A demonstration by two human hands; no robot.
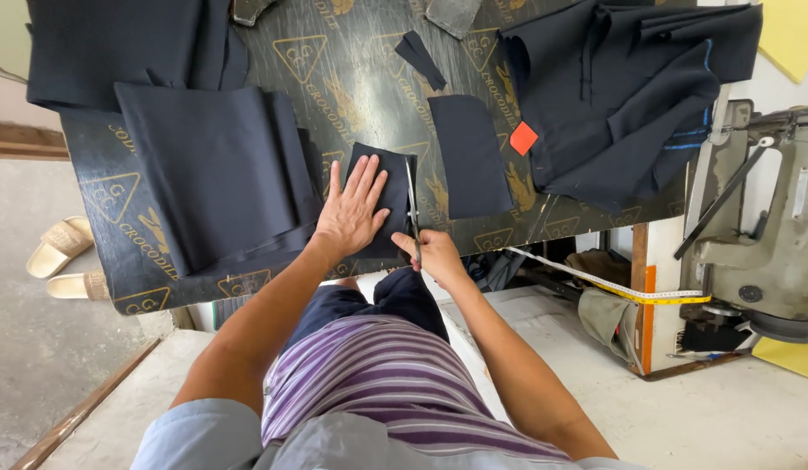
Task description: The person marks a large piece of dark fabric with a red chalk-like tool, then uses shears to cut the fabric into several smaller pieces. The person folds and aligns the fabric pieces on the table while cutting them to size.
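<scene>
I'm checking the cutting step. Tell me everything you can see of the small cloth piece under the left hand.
The cloth piece is small, dark navy, roughly rectangular and looks like woven suiting. It lies flat near the table's front edge, beside a larger folded stack. The left hand presses flat on it, fingers spread. Scissors in the right hand run along its right edge.

A dark printed board (352,78) serves as the table. On it lie folded navy cloth (212,174), cut pieces (469,157) and a heap of fabric (630,96).
</scene>
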